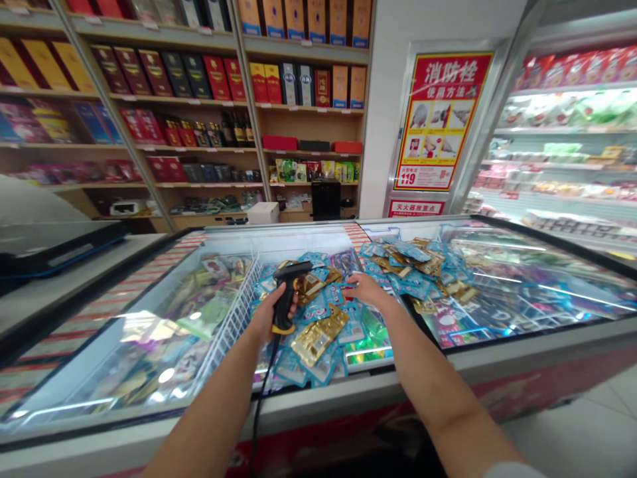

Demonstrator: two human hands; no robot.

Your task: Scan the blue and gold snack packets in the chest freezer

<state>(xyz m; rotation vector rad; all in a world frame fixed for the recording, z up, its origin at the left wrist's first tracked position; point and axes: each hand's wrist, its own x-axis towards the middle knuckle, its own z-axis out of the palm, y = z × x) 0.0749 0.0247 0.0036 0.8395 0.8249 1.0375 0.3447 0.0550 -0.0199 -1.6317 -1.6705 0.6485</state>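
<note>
Above the freezer (308,397) there is one black scanner (293,271), with one cable (257,415) passing its near edge. Two heaps of blue and gold packets are there, a middle heap (318,342) and a right heap (415,260), too overlapped for a packet count. One white wire divider (235,318) stands toward its left end. Beyond its far edge: one white carton (263,213), six orange-and-blue boxes (316,20), three flat boxes (314,145).

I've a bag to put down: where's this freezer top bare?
The right glass looks bare beyond the packet pile, toward its dark right frame; the left glass does too, between the striped border and white wire rack. The middle is crowded: packets lie around the left hand, its scanner and the right hand.
</note>
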